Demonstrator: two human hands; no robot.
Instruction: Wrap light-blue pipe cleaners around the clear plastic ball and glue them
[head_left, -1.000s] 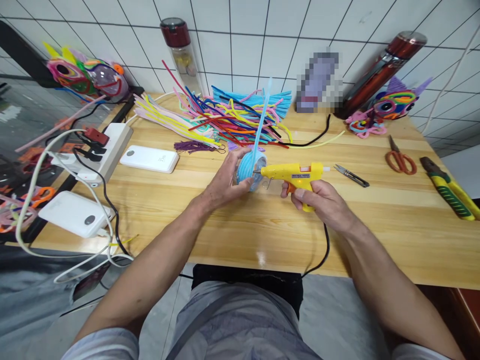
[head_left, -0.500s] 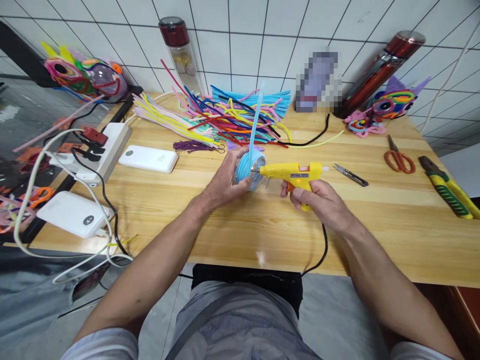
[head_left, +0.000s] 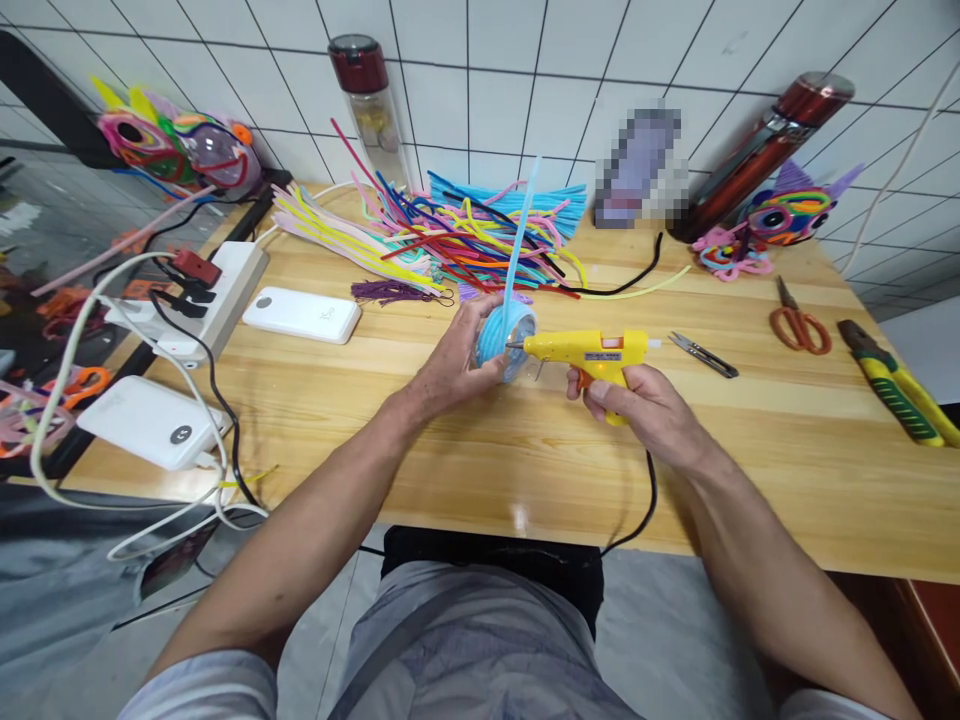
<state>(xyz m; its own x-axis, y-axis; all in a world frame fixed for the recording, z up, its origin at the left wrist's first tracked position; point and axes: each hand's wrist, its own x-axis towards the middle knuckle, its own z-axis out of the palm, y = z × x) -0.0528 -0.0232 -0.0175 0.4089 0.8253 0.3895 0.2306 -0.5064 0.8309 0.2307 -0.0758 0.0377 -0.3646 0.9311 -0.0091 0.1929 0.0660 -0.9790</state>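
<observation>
My left hand (head_left: 463, 358) is closed around a clear round container wrapped in light-blue pipe cleaner (head_left: 493, 338). One loose end of the blue pipe cleaner (head_left: 520, 235) sticks up above it. In my right hand (head_left: 637, 398) is a yellow hot glue gun (head_left: 592, 347), with fingers wrapped round the handle at the orange trigger. The nozzle points left and is at the wrapped side of the container; whether it touches cannot be made out. A white glue stick (head_left: 655, 344) protrudes from the back of the gun.
Many coloured pipe cleaners (head_left: 465, 235) lie behind my hands. Thread snips (head_left: 703, 354), scissors (head_left: 799, 325) and pliers (head_left: 892, 380) lie on the right. White power banks (head_left: 302, 315), a power strip (head_left: 217, 300) and cables crowd the left. A red flask (head_left: 780, 150) stands by the wall.
The whole view has shifted slightly. My left hand still holds the wrapped container, and the glue gun's nozzle stays at its side, with hardly any visible movement between them.
</observation>
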